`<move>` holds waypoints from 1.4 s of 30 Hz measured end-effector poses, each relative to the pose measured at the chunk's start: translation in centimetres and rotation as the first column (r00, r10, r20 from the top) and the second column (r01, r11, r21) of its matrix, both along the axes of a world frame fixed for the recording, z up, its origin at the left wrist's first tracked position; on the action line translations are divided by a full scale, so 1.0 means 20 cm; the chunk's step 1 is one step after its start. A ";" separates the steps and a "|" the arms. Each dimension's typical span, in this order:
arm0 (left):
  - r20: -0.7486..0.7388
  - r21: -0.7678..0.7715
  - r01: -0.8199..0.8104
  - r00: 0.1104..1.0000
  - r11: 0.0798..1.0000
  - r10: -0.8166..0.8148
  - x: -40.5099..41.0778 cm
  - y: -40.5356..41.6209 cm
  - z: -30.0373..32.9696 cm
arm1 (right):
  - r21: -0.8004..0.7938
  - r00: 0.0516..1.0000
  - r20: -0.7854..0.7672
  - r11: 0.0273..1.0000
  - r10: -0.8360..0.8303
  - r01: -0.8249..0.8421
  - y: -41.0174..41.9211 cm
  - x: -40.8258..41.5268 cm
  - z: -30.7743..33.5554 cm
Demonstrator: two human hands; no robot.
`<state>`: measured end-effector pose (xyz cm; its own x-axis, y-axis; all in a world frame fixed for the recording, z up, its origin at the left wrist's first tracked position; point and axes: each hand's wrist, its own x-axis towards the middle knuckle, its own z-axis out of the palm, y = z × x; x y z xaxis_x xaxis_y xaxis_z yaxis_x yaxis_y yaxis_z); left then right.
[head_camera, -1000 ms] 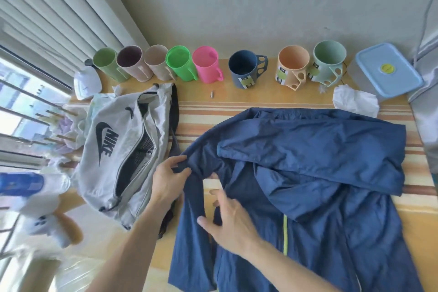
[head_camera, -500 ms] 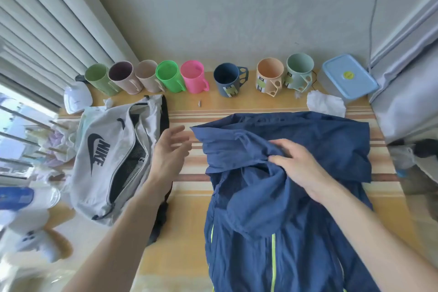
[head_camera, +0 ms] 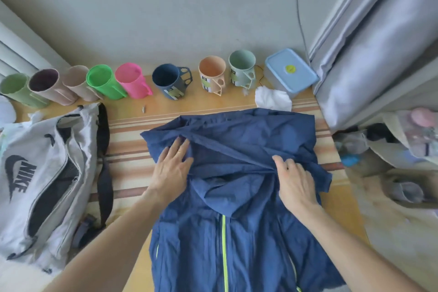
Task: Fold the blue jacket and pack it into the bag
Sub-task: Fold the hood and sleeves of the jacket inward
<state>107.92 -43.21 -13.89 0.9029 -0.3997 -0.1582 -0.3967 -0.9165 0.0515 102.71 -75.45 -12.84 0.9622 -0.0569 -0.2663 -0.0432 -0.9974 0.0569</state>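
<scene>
Striped in orange and cream, the tablecloth [head_camera: 128, 144] covers a table pushed against a pale wall, and on it lies the blue jacket [head_camera: 237, 232], front up, its yellow-green zip [head_camera: 224, 244] running down the middle toward the viewer.

On the jacket's upper left, the left hand [head_camera: 171, 172] lies flat with fingers straight and slightly spread, pressing a folded-over sleeve against the chest panel. On the upper right, the right hand [head_camera: 295, 185] rests palm down with its fingers bent, their tips bunching a ridge of fabric; whether they truly pinch it I cannot tell for certain, though the cloth gathers right under them. Between the two hands a taut crease runs diagonally across the folded sleeves, and the hood sags just below it.

Left of the jacket, apart from it, sits the grey Nike bag [head_camera: 47, 185], zip gaping open, its dark strap [head_camera: 104, 161] trailing along the near side. Behind, along the wall, stands a row of mugs: pale green, mauve, beige, a bright green mug [head_camera: 104, 83], a pink mug [head_camera: 132, 80], a navy mug [head_camera: 169, 80], a peach mug [head_camera: 213, 74] and a sage mug [head_camera: 241, 66]. Beside the last one sits a blue-lidded container [head_camera: 290, 72], with a crumpled white tissue [head_camera: 272, 101] in front of it, just beyond the jacket's far edge. Grey curtains [head_camera: 379, 42] hang at the right.
</scene>
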 end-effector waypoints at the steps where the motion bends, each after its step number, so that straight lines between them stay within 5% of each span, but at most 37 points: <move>1: 0.008 0.006 -0.004 1.000 1.000 0.004 0.02 0.03 0.01 | 0.018 0.998 0.044 0.999 -0.041 0.040 -0.07 0.05 0.02; 7: -0.054 0.035 -0.053 0.997 0.998 0.055 0.06 0.16 0.04 | 0.244 0.926 0.225 0.938 -0.303 0.248 -0.43 0.43 0.18; 11: -0.048 -0.086 -0.061 0.997 0.994 0.057 0.01 0.06 0.08 | 0.280 0.901 0.368 0.952 -0.229 0.128 -0.42 0.50 0.21; 14: -0.025 -0.204 -0.129 0.992 0.970 0.127 -0.02 -0.04 0.04 | 0.320 0.976 0.209 0.947 -0.061 -0.009 -0.29 0.39 0.10; 18: -0.058 -0.072 -0.257 0.966 0.964 0.253 0.04 -0.05 -0.06 | 0.325 0.997 0.010 0.944 -0.070 0.063 -0.38 0.37 -0.03; 24: 0.002 -0.137 -0.291 0.956 0.947 0.294 0.07 -0.09 -0.09 | 0.359 0.898 0.306 0.912 -0.316 0.199 -0.49 0.56 0.10; 29: 0.145 -0.207 -0.076 0.984 0.975 0.108 -0.06 -0.25 -0.10 | 0.252 0.894 0.446 0.954 0.037 -0.165 -0.28 0.41 0.01; 34: -0.063 0.043 -0.167 0.983 0.985 0.170 -0.14 -0.25 -0.30 | 0.122 0.980 -0.010 0.973 0.200 -0.197 -0.19 0.20 -0.36; 37: -0.065 -0.013 -0.211 0.976 0.977 0.210 -0.17 -0.27 -0.30 | 0.177 0.989 0.076 0.974 0.130 -0.141 -0.11 0.15 -0.31; 40: -0.007 -0.201 -0.283 0.958 0.938 0.288 -0.30 -0.30 -0.21 | 0.355 0.921 0.305 0.869 0.241 -0.345 0.09 -0.04 -0.17; 42: -0.003 -0.261 -0.370 0.924 0.891 0.383 -0.44 -0.25 -0.16 | 0.343 0.883 0.326 0.829 0.337 -0.443 0.17 -0.20 -0.13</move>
